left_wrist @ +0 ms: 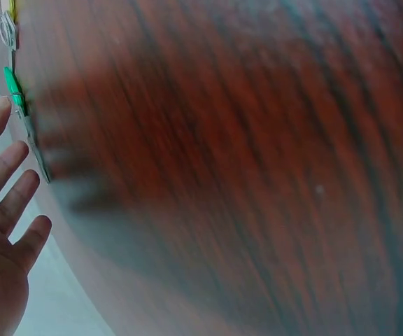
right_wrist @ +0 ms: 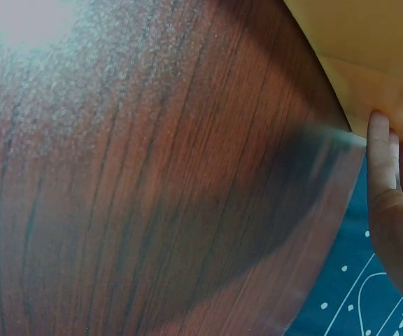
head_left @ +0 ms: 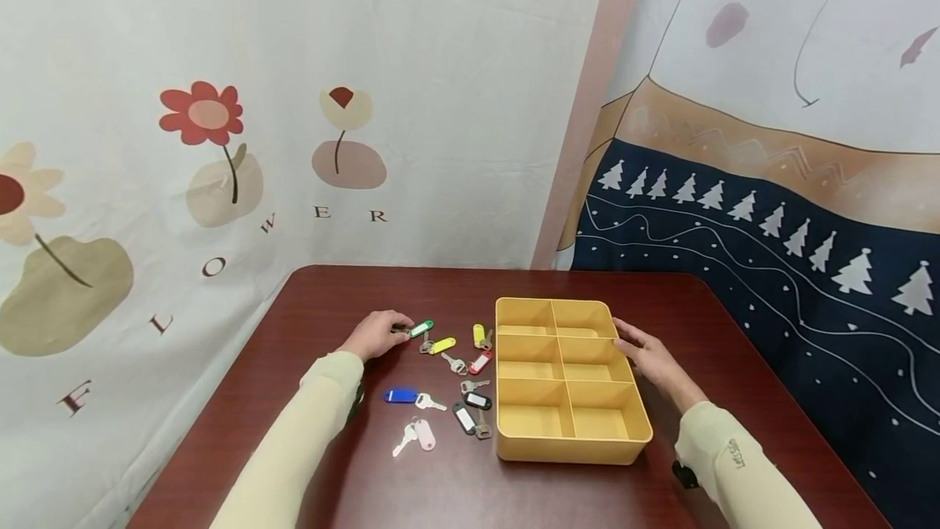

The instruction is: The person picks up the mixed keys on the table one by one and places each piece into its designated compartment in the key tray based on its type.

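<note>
Nearest: pink tag point(head_left: 425, 435) w/ key, flat on the table point(head_left: 411, 496), L of the box's near end. Just beyond, also L of the box: two black tags w/ keys close to its side, one tag point(head_left: 464, 419) a bit nearer than the other point(head_left: 477, 400), + blue tag point(head_left: 400, 396) w/ key farther out. All look loosely strewn, not lined up; prob. spread so each can be got at singly.

Yellow box point(head_left: 565, 451) itself: six compartments, open side up, so prob. set for access from above. Red tag point(head_left: 481, 362) just off its L side, abt halfway along; a yellow tag point(head_left: 443, 345) a little farther out, another point(head_left: 479, 335) close in, each w/ key.

R hand point(head_left: 656, 357): at the box's R side, fingers mostly straight against the outer wall, not wrapped round it. Likely a light brace vs. sliding, on the side away from the keys.

L hand point(head_left: 376, 335): out L of the box, toward its far end, at the green tag point(head_left: 421, 329) + key. Fingers apart, nearly straight, no grip seen; can't tell if they touch the key. Prob. held low b/c the key lies flat.

Farthest, behind the box: pale flower-print cloth point(head_left: 441, 64).
</note>
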Motion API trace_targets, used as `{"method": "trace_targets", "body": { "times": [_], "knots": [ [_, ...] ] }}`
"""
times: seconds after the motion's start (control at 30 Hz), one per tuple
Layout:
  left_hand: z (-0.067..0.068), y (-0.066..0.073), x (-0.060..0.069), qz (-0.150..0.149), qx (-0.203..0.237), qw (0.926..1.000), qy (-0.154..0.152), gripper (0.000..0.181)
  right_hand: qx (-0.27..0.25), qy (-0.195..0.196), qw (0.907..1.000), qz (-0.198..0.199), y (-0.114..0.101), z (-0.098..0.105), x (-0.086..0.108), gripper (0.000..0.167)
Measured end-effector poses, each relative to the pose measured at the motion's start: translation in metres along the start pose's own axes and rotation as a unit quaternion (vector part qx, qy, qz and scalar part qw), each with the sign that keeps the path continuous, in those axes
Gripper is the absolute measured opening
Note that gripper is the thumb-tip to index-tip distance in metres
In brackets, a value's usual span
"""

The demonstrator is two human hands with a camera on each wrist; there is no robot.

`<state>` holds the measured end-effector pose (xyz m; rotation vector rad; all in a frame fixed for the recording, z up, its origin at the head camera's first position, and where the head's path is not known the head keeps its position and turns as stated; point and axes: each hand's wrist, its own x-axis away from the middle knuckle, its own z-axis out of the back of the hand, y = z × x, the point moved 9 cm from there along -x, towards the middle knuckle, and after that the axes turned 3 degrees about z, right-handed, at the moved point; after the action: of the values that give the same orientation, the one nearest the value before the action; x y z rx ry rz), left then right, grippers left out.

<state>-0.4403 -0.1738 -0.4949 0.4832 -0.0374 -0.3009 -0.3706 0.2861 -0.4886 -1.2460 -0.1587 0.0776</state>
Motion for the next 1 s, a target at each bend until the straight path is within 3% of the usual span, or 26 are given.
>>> {"method": "trace_targets", "body": {
  "times": [0.13,0.57,0.83,1.0],
  "knots": [
    [-0.002,-0.004,0.000,0.012,-0.002,0.9999,-0.003,0.019,-0.001,-0.003,1.0000,-0.004,0.000,-0.001,0.000,0.059],
    [-0.001,0.001,0.000,-0.018,-0.023,0.9990,0.033,0.009,-0.007,-0.004,1.0000,-0.004,0.002,-0.001,0.001,0.059],
    [0.009,0.002,0.003,-0.008,0.002,0.9979,0.065,0.007,-0.008,-0.003,0.9999,-0.007,0.000,-0.001,0.000,0.058],
    [0.016,0.002,0.001,0.003,0.042,0.9957,0.083,0.005,-0.012,-0.005,0.9999,-0.010,0.001,-0.002,0.000,0.059]
  ]
}}
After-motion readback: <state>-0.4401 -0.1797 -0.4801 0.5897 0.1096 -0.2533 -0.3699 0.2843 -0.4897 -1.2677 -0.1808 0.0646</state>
